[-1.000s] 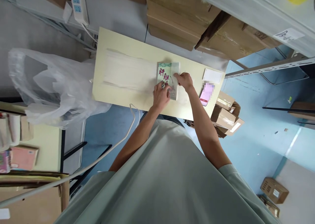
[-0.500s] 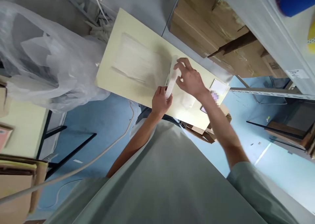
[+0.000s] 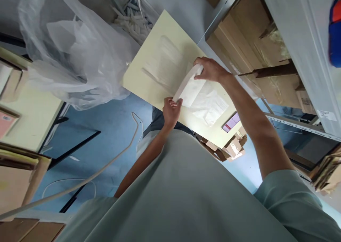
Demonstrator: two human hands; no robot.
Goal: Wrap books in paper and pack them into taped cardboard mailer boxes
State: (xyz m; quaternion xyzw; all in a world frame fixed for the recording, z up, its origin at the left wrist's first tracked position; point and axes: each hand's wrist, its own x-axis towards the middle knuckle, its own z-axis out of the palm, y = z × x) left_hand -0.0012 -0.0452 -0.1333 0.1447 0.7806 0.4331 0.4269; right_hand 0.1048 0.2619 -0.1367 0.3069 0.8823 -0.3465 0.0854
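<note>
A white packet (image 3: 189, 90) with a pale, slightly curved strip along its near-left edge is held over the cream tabletop (image 3: 134, 73). My left hand (image 3: 171, 112) pinches the packet's lower end near the table's front edge. At the upper end my right hand (image 3: 210, 69) grips it between thumb and fingers. Crumpled thin white wrapping (image 3: 211, 109) lies to the right of the packet, and I cannot tell whether the two are joined. On the left of the tabletop rest thin translucent plastic sleeves (image 3: 169, 59).
A phone (image 3: 231, 122) lies at the table's right end. Cardboard boxes (image 3: 247, 32) stand beyond the table at the right, beside a metal shelf (image 3: 303, 47). A large translucent plastic bag (image 3: 98, 57) bulges at the left. A beige hose (image 3: 114, 160) crosses the blue floor.
My right hand has closed on the packet's upper end, where its fingers were loosely curled before. The packet has turned, showing its broad white face. The view has swung, shifting the table rightward.
</note>
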